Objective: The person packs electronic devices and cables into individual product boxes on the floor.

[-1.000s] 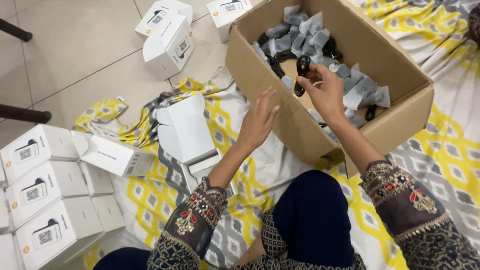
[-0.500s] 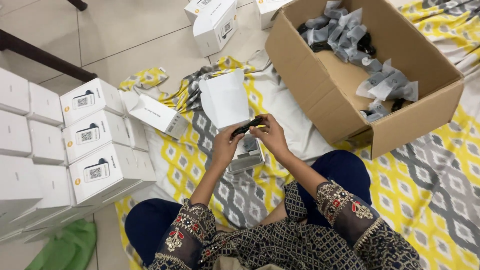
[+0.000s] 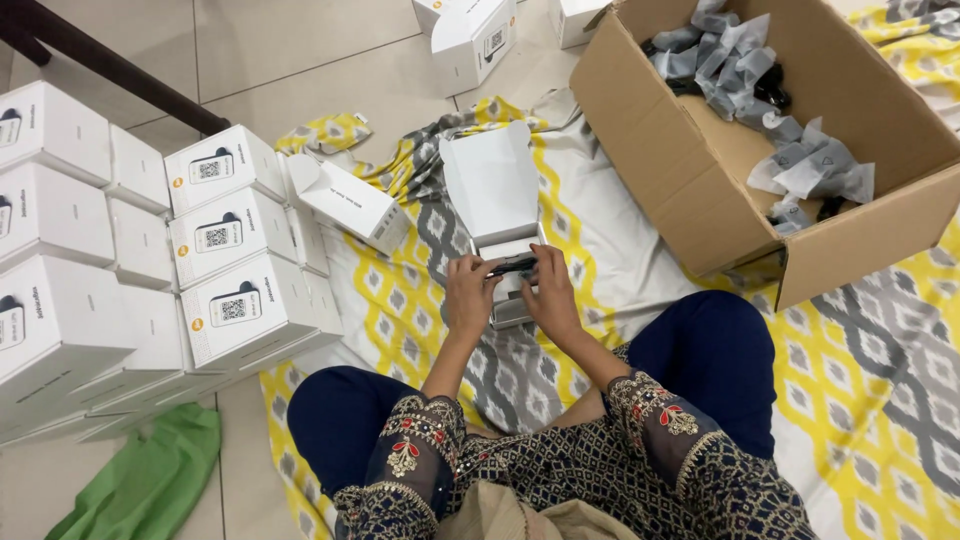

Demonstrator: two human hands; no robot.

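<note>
A person seated on a patterned sheet (image 3: pixel 600 220) holds a small black device (image 3: pixel 512 266) between both hands, just above an open white box (image 3: pixel 497 195) whose lid stands upright behind it. The left hand (image 3: pixel 470 292) grips the device's left end with fingers curled round it; the right hand (image 3: pixel 550 290) closes on the right end, so the device lies level between the two, directly over the box's tray. A large carton (image 3: pixel 700 190) of grey-wrapped items (image 3: pixel 800 165) sits open well to the right, apart from both hands. Stacks of closed white boxes (image 3: pixel 215 240) stand to the left on the tiled floor (image 3: pixel 300 60), one open box (image 3: pixel 345 200) lying tilted beside them, and a green cloth (image 3: pixel 150 480) lies near the person's left knee. Compared with half a second earlier, the hands have come down closer to the tray and the device sits flatter between them; a second ago the right hand was still reaching into the carton while the left hovered beside its wall.
</note>
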